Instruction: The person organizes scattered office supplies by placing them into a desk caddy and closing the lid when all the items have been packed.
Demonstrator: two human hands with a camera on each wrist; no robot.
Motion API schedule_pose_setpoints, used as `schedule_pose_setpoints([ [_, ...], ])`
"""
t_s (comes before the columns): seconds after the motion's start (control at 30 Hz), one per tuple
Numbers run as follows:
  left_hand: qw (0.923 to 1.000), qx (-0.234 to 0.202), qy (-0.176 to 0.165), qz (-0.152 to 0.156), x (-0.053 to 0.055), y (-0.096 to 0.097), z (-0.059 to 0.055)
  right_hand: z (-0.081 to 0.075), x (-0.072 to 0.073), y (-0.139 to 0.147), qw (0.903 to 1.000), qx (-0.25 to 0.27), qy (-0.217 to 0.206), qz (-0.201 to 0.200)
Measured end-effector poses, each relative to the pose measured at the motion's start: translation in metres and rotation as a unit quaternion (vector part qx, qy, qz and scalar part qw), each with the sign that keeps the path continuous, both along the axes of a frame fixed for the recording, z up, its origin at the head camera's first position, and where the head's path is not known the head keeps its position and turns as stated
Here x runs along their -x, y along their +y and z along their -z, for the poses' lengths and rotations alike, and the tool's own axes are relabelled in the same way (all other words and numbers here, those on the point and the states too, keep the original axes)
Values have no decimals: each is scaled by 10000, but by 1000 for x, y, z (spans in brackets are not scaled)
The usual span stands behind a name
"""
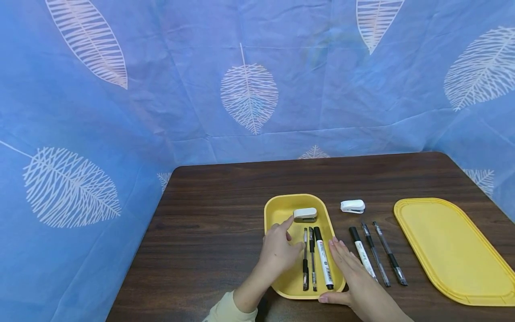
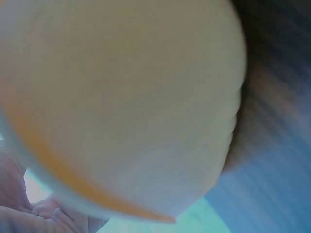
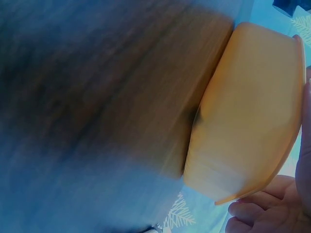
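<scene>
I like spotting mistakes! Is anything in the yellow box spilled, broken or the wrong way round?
Nothing looks spilled or broken. One small oddity: in the yellow box, the leftmost pen has its dark grip at the near end, while the pen beside it has its at the far end.

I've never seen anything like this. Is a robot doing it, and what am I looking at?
No robot: a person is working barehanded. The wide picture comes from a camera on the head; the two close ones, from cameras on the wrists, show a yellow tray from outside.

On the dark table, the tray holds a white stapler, two pens and a marker. To its right lie another stapler, another marker, two more pens and a flat yellow lid-like piece.

The left hand reaches toward the tray's stapler; the right hand rests against the tray's rim. Neither seems to grip anything.
</scene>
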State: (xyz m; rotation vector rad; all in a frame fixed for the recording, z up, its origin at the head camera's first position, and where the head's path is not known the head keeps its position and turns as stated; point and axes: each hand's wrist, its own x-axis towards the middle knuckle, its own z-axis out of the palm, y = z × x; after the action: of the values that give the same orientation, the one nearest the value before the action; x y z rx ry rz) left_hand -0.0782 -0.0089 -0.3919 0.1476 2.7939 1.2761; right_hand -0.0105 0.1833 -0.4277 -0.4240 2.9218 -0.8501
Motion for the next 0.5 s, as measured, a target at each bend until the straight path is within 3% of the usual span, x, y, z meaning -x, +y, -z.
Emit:
schedule_pose_setpoints([
  [0.07, 10000, 10, 98, -6, -1, -1, -4, -1, 0, 0, 9998, -9, -174, 32],
  [0.33, 9972, -112, 744, 51, -5, -9, -18, -1, 1, 0, 10000, 17, -77, -32],
  [0.5, 9941, -63, 1079, -104, -8, -12, -25, -2, 2, -1, 10000, -34, -51, -17],
])
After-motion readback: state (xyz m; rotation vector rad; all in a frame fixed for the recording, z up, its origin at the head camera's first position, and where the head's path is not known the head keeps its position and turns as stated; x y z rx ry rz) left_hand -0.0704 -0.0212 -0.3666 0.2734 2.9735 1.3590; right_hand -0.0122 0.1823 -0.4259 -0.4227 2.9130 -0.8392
